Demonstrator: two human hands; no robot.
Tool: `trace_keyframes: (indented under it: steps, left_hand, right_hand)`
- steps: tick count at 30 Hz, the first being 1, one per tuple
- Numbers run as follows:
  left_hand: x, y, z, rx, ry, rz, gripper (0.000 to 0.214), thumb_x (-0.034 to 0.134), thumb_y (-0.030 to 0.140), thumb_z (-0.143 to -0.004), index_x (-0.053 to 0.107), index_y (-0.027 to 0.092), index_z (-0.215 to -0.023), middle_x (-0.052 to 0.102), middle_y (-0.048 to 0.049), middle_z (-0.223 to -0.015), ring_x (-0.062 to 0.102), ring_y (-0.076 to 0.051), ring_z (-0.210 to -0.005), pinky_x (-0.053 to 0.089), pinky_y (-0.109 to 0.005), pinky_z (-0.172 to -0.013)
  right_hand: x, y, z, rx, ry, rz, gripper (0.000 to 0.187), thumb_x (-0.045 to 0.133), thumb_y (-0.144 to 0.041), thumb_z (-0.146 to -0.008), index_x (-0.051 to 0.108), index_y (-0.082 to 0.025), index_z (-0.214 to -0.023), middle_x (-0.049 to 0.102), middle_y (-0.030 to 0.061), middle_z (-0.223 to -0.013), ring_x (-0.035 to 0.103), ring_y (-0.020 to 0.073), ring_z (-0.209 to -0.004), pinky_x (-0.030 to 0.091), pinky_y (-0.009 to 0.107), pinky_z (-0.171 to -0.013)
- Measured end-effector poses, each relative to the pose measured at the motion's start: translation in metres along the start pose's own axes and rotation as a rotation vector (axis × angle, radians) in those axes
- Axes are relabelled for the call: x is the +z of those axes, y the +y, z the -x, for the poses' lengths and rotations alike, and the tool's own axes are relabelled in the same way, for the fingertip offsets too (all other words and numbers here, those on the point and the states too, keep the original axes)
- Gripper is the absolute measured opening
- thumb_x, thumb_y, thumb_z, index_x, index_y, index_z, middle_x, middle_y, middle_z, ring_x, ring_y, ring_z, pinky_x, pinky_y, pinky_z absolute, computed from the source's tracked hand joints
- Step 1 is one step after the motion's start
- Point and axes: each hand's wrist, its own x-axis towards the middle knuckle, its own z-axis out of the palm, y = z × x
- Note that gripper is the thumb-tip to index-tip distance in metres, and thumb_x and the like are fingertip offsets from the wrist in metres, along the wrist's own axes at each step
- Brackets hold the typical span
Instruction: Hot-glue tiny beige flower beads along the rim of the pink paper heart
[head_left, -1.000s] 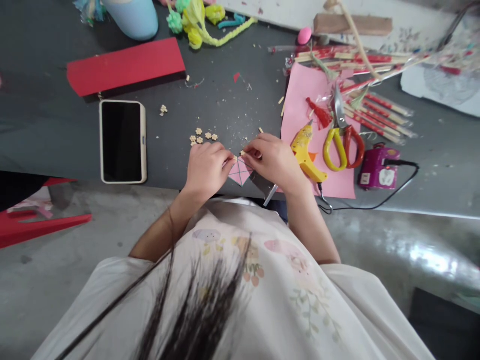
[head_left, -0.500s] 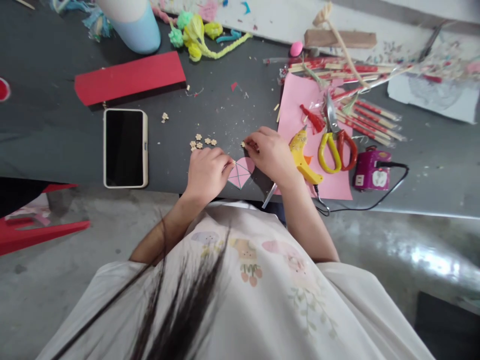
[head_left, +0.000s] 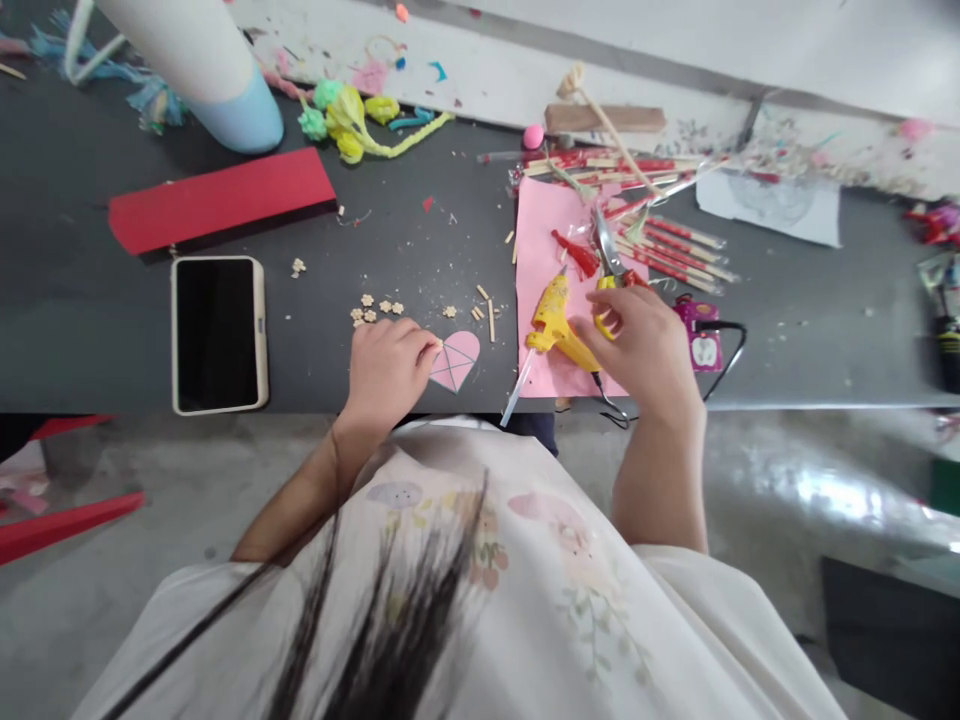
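Observation:
A small pink paper heart (head_left: 456,360) with thin sticks crossed on it lies near the front edge of the dark table (head_left: 90,330). My left hand (head_left: 386,365) is closed, pinching the heart's left edge. My right hand (head_left: 643,348) is off to the right on the pink sheet (head_left: 540,235). Its fingers curl round the yellow handle of the scissors (head_left: 607,255), whose blades point away from me. A yellow glue gun (head_left: 553,322) lies just left of that hand. Short stick pieces (head_left: 486,312) lie beside the heart.
Small wooden flower shapes (head_left: 375,306) are scattered behind my left hand. A phone (head_left: 217,333) and a red box (head_left: 217,200) lie to the left. A purple plug-in device (head_left: 703,348) with a black cord sits right of my hand. Red-wrapped sticks (head_left: 675,240) are piled behind.
My right hand has left the heart and moved right, past the glue gun onto the scissors. My left hand stays pinched on the heart. The view has tilted up and right.

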Motion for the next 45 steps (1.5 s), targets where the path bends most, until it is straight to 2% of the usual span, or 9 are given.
trace_keyframes:
  steps: [5,12,15,18,22,24,30,40,45]
  left_hand:
    - [0.0,0.0,-0.001,-0.001,0.003,0.021,0.016,0.062,0.028,-0.093,0.074,0.024,-0.083,0.073,-0.0031,-0.086,0.065,-0.024,-0.083,0.041,-0.04,-0.075]
    - [-0.002,0.001,-0.002,0.005,-0.012,0.001,0.016,0.063,0.027,-0.093,0.074,0.023,-0.083,0.072,-0.0032,-0.085,0.065,-0.024,-0.083,0.04,-0.039,-0.074]
    - [-0.003,0.002,-0.003,-0.004,-0.013,-0.002,0.015,0.063,0.027,-0.093,0.074,0.023,-0.084,0.073,-0.0035,-0.085,0.065,-0.024,-0.083,0.04,-0.038,-0.075]
    - [-0.003,0.003,-0.003,-0.017,-0.02,-0.004,0.016,0.063,0.027,-0.093,0.075,0.022,-0.084,0.073,-0.0032,-0.085,0.066,-0.023,-0.084,0.041,-0.039,-0.076]
    - [-0.003,0.004,-0.002,-0.038,-0.042,-0.004,0.017,0.062,0.028,-0.094,0.076,0.022,-0.086,0.072,-0.0024,-0.086,0.066,-0.023,-0.085,0.041,-0.039,-0.078]
    - [-0.002,0.004,-0.002,-0.047,-0.043,0.002,0.018,0.062,0.029,-0.094,0.076,0.022,-0.086,0.072,-0.0022,-0.087,0.065,-0.023,-0.086,0.041,-0.039,-0.079]
    - [0.001,0.003,0.0,-0.052,-0.009,0.012,0.016,0.064,0.03,-0.094,0.075,0.024,-0.085,0.072,-0.001,-0.088,0.065,-0.022,-0.087,0.041,-0.039,-0.079]
    - [0.001,0.002,0.001,-0.03,0.006,0.016,0.014,0.066,0.031,-0.094,0.075,0.024,-0.086,0.071,-0.0012,-0.086,0.063,-0.021,-0.084,0.039,-0.038,-0.077]
    - [0.001,0.002,0.002,-0.019,0.009,0.023,0.016,0.065,0.032,-0.095,0.074,0.024,-0.087,0.071,-0.0013,-0.087,0.062,-0.021,-0.083,0.038,-0.038,-0.077]
  right_hand:
    - [0.007,0.014,0.013,0.008,-0.181,0.085,0.056,0.075,-0.053,-0.078,0.064,-0.019,-0.122,0.068,0.0157,-0.112,0.065,0.0346,-0.1,0.052,0.047,-0.082]
    - [0.021,0.004,0.005,-0.026,-0.322,0.232,0.033,0.065,-0.038,-0.088,0.063,-0.014,-0.112,0.071,0.0182,-0.1,0.066,0.0378,-0.097,0.052,0.048,-0.081]
    - [0.017,0.011,0.007,-0.062,-0.295,0.219,0.031,0.059,-0.032,-0.091,0.061,-0.013,-0.115,0.069,0.0205,-0.105,0.065,0.0382,-0.101,0.052,0.049,-0.083]
    - [0.009,0.019,0.016,-0.048,-0.239,0.015,0.033,0.055,-0.033,-0.092,0.06,-0.015,-0.118,0.068,0.0176,-0.106,0.064,0.0334,-0.101,0.051,0.046,-0.085]
    - [0.004,0.023,0.033,0.101,-0.214,-0.505,0.029,0.056,-0.045,-0.091,0.063,-0.023,-0.109,0.064,0.004,-0.087,0.057,0.0191,-0.073,0.048,0.033,-0.065]
    - [0.007,0.018,0.041,0.178,-0.183,-0.74,0.029,0.058,-0.051,-0.089,0.064,-0.023,-0.092,0.061,0.0022,-0.08,0.056,0.0168,-0.071,0.047,0.031,-0.063]
    - [0.02,-0.017,0.056,0.369,-0.293,-1.289,0.034,0.069,-0.052,-0.083,0.069,-0.021,-0.096,0.05,-0.0024,-0.065,0.049,0.0131,-0.059,0.044,0.03,-0.055]
    - [0.038,-0.05,0.059,0.467,-0.538,-1.084,0.04,0.064,-0.056,-0.083,0.064,-0.018,-0.071,0.062,0.0024,-0.069,0.052,0.0104,-0.056,0.042,0.026,-0.053]
    - [0.042,-0.05,0.057,0.509,-0.553,-1.144,0.035,0.063,-0.054,-0.084,0.07,-0.019,-0.086,0.062,0.0005,-0.068,0.051,0.0111,-0.055,0.041,0.027,-0.052]
